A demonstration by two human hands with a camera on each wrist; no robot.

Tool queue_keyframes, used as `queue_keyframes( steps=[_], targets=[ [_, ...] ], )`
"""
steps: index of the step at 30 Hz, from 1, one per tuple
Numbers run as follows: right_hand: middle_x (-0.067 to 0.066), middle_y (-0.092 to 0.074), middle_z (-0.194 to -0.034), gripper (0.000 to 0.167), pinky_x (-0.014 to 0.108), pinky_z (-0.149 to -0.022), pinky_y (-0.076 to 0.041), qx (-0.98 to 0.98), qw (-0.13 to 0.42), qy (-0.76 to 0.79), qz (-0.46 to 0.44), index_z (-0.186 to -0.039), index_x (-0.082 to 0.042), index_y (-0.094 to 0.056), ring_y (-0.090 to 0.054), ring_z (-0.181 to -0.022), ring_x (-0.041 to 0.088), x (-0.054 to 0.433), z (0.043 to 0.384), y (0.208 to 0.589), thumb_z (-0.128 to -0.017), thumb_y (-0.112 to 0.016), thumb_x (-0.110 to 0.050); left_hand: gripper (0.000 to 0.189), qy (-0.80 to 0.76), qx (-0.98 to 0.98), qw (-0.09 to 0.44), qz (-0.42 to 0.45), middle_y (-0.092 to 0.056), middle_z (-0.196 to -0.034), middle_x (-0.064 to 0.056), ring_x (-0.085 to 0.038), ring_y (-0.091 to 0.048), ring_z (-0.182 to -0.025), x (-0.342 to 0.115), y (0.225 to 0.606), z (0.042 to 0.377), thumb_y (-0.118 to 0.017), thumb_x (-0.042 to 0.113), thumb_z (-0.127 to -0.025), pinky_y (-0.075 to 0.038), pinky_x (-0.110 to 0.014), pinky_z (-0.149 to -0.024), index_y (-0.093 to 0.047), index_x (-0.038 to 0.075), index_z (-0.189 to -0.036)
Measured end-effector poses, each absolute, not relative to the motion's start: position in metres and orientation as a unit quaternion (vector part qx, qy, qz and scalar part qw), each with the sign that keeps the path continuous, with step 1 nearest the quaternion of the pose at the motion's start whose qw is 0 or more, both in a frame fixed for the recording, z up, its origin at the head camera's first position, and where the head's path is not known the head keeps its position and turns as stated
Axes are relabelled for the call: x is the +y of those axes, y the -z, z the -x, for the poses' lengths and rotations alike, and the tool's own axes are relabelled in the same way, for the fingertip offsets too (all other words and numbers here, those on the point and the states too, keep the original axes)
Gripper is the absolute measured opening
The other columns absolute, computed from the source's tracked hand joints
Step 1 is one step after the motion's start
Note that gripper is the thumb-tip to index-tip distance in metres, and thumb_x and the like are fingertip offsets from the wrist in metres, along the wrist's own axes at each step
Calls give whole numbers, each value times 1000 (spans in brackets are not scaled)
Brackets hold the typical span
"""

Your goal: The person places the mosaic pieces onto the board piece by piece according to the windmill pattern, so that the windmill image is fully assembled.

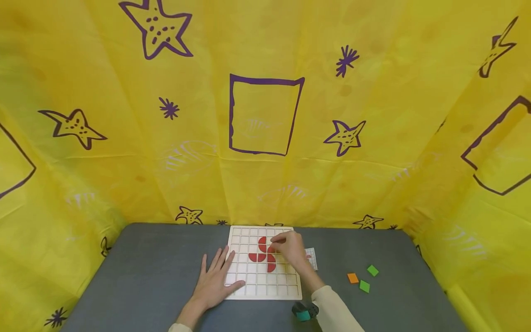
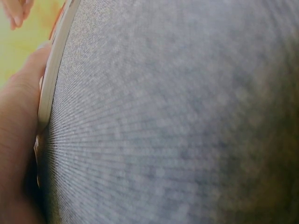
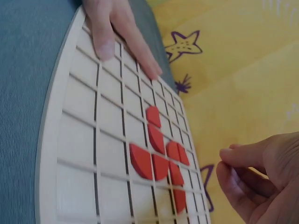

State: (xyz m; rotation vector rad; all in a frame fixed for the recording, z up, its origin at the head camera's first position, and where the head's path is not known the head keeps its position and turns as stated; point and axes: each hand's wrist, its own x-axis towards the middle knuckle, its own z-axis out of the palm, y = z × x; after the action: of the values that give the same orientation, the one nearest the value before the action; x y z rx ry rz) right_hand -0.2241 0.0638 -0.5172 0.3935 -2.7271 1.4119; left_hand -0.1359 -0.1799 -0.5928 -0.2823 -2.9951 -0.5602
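Observation:
A pale gridded board [image 1: 286,290] lies on the dark table with several red quarter-round pieces [image 3: 141,161] in its squares, forming a pinwheel. My left hand [image 1: 213,283] rests spread along the board's left side, thumb over the near left corner. In the left wrist view, the thumb [image 2: 23,98] lies against the board's edge [image 2: 56,60]. My right hand [image 1: 290,249] hovers over the pinwheel's right side, hiding part of it in the head view. The right wrist view shows its thumb and forefinger tips [image 3: 226,154] close together, a small gap between them and nothing visible held.
Right of the board, a small printed card [image 1: 311,259] shows partly behind the right arm. Two green tiles [image 1: 364,286] and an orange tile [image 1: 352,278] lie farther right. A dark device [image 1: 304,311] sits by the right cuff. Yellow patterned cloth [image 1: 265,184] encloses the table.

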Motion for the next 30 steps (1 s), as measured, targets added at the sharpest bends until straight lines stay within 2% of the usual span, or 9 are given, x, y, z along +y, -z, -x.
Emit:
queue_keyframes(
  steps=[12, 19, 30],
  targets=[
    [6, -74, -81, 8, 31, -65, -56, -888, 41, -449, -92, -89, 0, -78, -68, -72, 17, 110, 228, 515, -81, -76, 1, 94, 192, -976, 42, 94, -25, -161, -10, -33, -20, -148, -179, 590, 135, -53, 74, -84, 1, -65, -113, -36, 13, -153],
    [7, -74, -83, 8, 34, -67, -56, -890, 65, -446, -69, -90, -2, -78, -68, -75, 21, 140, 229, 510, -81, -76, -1, 92, 197, -973, 66, 100, -29, -159, -12, -36, -24, -146, -179, 591, 133, -58, 70, -83, -1, -66, -112, -40, 11, -150],
    [9, -75, -85, 11, 30, -67, -55, -905, 83, -414, -47, -92, -2, -77, -70, -77, 23, 189, 227, 524, -81, -78, -3, 92, 197, -973, 66, 103, -28, -159, -11, -36, -24, -145, -178, 590, 134, -59, 70, -83, -1, -66, -112, -40, 11, -150]
  ],
)
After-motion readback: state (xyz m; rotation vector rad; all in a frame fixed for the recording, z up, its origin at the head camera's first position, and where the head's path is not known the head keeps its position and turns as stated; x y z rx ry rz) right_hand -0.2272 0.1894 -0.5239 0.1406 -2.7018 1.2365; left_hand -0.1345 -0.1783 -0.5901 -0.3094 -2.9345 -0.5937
